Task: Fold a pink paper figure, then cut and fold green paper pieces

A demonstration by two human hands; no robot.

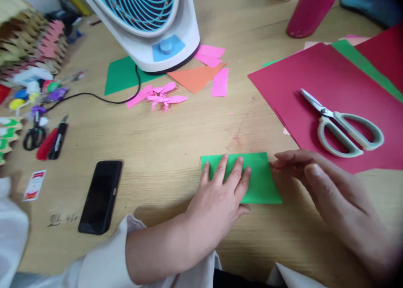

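A bright green sheet of paper [262, 179] lies flat on the wooden table in front of me. My left hand [217, 191] rests on its left half, fingers spread and pressing down. Just off the sheet's right edge is my right hand [330, 191], its fingers stretched out and the thumb apart, with nothing visible in it. Beyond that hand, a pair of scissors [325, 113] with pale handles lies partly open on red paper [283, 82].
A white and blue fan [176, 48] stands at the back, its black cord running left. Pink paper pieces [219, 82] and an orange paper triangle [193, 78] lie before it. On the left are a phone [100, 195], a marker [58, 139] and black-handled scissors [34, 137]. A magenta bottle [310, 15] stands back right.
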